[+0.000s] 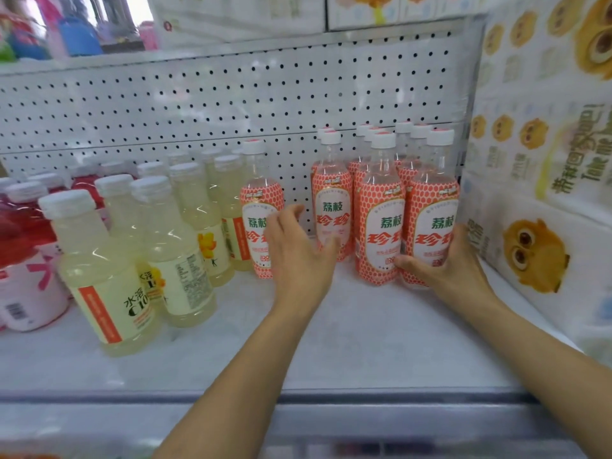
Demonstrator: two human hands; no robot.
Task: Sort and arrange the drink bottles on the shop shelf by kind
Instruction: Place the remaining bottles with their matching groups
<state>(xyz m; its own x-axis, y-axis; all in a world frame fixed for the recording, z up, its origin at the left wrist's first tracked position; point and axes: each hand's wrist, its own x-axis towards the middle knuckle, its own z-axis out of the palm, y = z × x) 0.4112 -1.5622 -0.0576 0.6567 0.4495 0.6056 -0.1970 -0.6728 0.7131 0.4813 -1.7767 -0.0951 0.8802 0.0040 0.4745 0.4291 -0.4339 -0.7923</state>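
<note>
Red-pink bottles (23, 226) hold the far left end of the shelf (331, 342), packed together as one kind. Next along, the pale yellow bottles (99, 270) form their own block, front ones turned at odd angles, so that group looks sorted but not yet faced up.

Now the interesting one: a lone lychee bottle (260, 200) stands upright right beside the yellow block, apart from its own kind, with bare pegboard (198, 104) showing in the gap. Your left hand (298, 250) sits just in front of it, fingers loose and spread, gripping nothing. Whether the fingertips actually touch the label, I cannot tell. It reads as a hand lined up to take that stray across.

Moving right, the lychee cluster (381, 220) stands in tight rows, caps level, labels mostly forward. Your right hand (460, 263) wraps the foot of the front right lychee bottle (430, 207), thumb across the front and fingers round its outer side, and I judge it is bracing that bottle snug against the tissue packs (530, 253) that wall off the shelf's end.

Sorting looks nearly done; closing that gap is the job left. Watch the tall, narrow bottles: a nudge could topple neighbours.
</note>
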